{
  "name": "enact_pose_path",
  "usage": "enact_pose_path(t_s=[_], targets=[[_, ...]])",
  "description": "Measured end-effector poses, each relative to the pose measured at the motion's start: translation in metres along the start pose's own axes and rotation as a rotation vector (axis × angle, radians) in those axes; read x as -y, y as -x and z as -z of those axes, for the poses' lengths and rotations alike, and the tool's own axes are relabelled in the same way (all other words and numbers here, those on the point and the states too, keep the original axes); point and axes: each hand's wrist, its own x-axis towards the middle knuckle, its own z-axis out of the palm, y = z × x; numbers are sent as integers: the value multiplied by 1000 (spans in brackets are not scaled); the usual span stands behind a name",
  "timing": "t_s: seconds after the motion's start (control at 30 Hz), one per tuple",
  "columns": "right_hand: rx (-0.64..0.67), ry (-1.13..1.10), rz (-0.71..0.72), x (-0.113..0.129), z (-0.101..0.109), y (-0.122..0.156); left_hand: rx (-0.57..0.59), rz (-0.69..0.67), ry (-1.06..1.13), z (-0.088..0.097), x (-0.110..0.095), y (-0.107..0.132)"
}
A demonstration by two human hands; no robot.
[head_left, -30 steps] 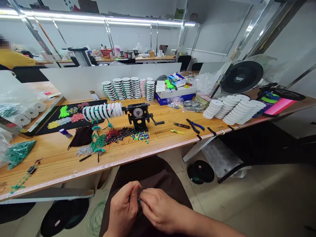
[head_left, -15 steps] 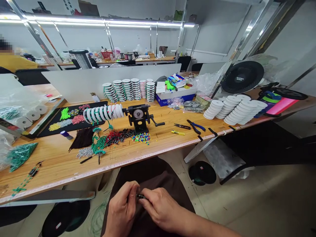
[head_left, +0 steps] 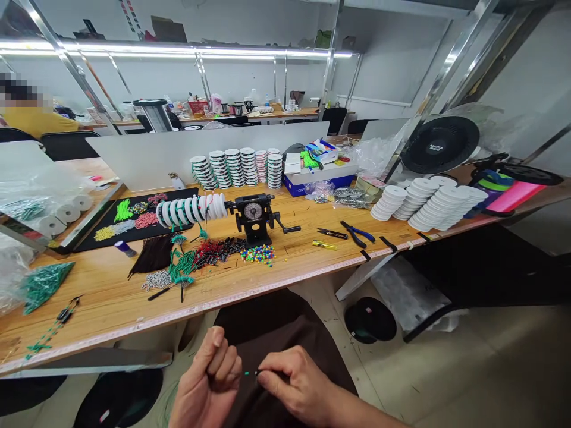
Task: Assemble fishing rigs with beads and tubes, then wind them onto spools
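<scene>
- One co-worker (head_left: 40, 122), in yellow, far left at the back.
- One bag (head_left: 47, 285) of green pieces on the bench (head_left: 102, 297); just below it, one beaded rig (head_left: 56, 330).
- One black mat (head_left: 87, 239) with six small piles: green, mixed, dark pink, pink, grey and yellow.
- One tube (head_left: 125, 248), purple-capped, upper end tilted left.
- Five heaps along the bench: dark strands (head_left: 151, 255), grey bits (head_left: 157, 280), green tubes (head_left: 184, 263), red-black pieces (head_left: 218, 252), mixed beads (head_left: 259, 254).
- One row of white spools (head_left: 191, 211) on one winder (head_left: 254, 223) with one crank; they overlap too much to count.
- One left hand (head_left: 207, 377), fingers curled closed, thumb up; whether they grip anything is hidden.
- Six stacks of wound spools (head_left: 232, 169) behind the winder.
- One green bit (head_left: 247, 373), between the hands over the brown lap, nearer the left.
- One dark bit (head_left: 257, 373), pinched by thumb and forefinger of the one right hand (head_left: 297, 380).
- One blue box (head_left: 319, 183).
- Three tools: yellow pick (head_left: 324, 244), snips (head_left: 332, 233), pliers (head_left: 357, 233).
- At least four stacks of plain spools (head_left: 428, 205); one fan (head_left: 439, 145) behind.
</scene>
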Motion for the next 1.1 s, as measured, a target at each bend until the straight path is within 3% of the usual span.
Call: enact_pose_path(t_s=[0.07,0.17,0.3,0.4,0.57,0.77,0.97,1.1], targets=[[4,21,40,-5,3,2,-42,0,47,-3,-2,3],[34,-2,78,-6,6,0,24,-3,-64,-5,1,4],[91,-298,18,5,4,-7,147,-37,-239,-7,12,3],[86,-383,-40,9,-2,-11,154,-77,-295,-6,18,1],[93,-314,0,5,-8,-11,108,-118,-373,2,24,-4],[43,-285,30,-5,-12,-7,169,-142,-428,5,29,-4],[81,126,-24,-23,-2,-4,142,-249,-453,5,29,-3],[109,251,-24,-21,11,-5,150,-170,-466,6,34,-12]])
